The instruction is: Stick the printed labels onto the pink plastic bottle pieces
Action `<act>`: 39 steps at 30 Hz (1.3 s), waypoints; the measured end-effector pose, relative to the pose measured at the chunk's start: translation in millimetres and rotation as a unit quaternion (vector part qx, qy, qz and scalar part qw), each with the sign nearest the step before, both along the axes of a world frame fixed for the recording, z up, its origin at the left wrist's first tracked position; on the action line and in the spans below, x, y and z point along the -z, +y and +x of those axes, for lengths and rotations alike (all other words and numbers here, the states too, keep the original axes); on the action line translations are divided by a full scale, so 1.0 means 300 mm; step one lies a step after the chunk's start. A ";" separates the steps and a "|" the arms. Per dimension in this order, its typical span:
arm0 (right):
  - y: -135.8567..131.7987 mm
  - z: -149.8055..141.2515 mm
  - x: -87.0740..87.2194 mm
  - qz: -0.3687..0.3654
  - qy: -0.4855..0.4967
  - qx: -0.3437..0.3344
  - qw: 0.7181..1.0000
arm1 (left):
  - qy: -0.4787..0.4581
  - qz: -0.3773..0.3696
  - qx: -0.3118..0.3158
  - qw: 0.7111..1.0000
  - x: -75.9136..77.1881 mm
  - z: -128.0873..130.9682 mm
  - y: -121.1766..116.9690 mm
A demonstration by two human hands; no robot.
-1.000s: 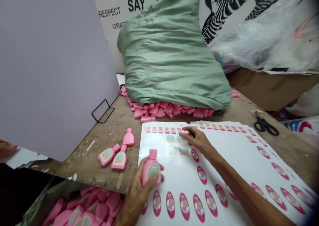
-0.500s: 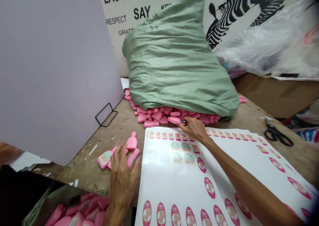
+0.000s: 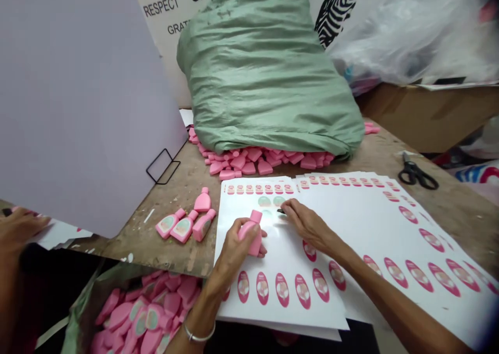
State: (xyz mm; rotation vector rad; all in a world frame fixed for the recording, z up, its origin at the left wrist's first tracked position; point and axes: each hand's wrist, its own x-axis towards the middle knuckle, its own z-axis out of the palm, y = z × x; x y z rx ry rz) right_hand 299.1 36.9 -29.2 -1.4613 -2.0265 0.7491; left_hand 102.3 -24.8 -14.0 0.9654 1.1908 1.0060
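Observation:
My left hand (image 3: 241,239) is closed round a small pink bottle (image 3: 255,232), holding it cap up above the sticker sheet (image 3: 265,250). Just right of it, my right hand (image 3: 307,221) pinches a small black tool (image 3: 280,211). Its tip is over the green round stickers (image 3: 272,201) on the sheet; whether it touches one I cannot tell. Several pink bottles, some with green labels, lie on the table left of the sheet, among them a labelled bottle (image 3: 182,228).
A green sack (image 3: 268,73) stands behind a pile of pink bottles (image 3: 249,161). Black scissors (image 3: 417,174) lie at the right. Below the table edge an open bag (image 3: 86,302) holds more bottles. Beyond a pale board (image 3: 78,94), another person's hand (image 3: 23,226) shows at left.
My right hand has come back from the bottle pile to the green stickers with the black tool. My left hand has left the loose bottles and now holds a bottle over the sheet.

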 end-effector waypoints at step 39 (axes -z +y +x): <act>-0.107 -0.100 -0.027 -0.003 0.174 0.077 0.982 | -0.205 -0.005 -0.107 0.973 0.064 0.047 0.038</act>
